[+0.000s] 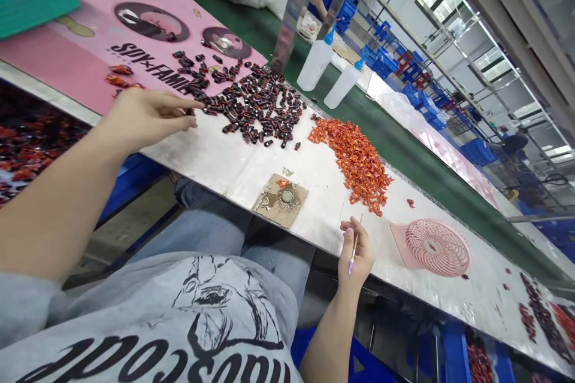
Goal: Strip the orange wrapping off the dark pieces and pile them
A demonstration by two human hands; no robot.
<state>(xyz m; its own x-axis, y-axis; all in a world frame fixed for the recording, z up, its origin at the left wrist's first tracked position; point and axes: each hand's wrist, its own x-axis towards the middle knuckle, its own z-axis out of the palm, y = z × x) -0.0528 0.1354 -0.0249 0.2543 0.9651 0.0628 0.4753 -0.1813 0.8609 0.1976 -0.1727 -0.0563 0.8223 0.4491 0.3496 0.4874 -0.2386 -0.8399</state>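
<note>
My left hand (150, 116) is closed in a pinch on a small dark piece (190, 112) at its fingertips, just left of the pile of shiny dark red-black pieces (258, 102). My right hand (358, 251) rests near the table's front edge with its fingers closed round a thin stick with a purple part (351, 264). A cardboard square (294, 215) lies between the hands, bearing a small round dish (286, 196), wet-looking smears and an orange bit. Beyond my right hand spreads a heap of small glossy orange pieces (359, 161).
Two white squeeze bottles (314, 66) with blue caps stand at the back by the green belt (395, 131). A pink round fan (433, 245) sits to the right. At far left are a teal basket (40, 3) and a printed pink mat (94, 60). A metal post (294, 18) rises behind the dark pile.
</note>
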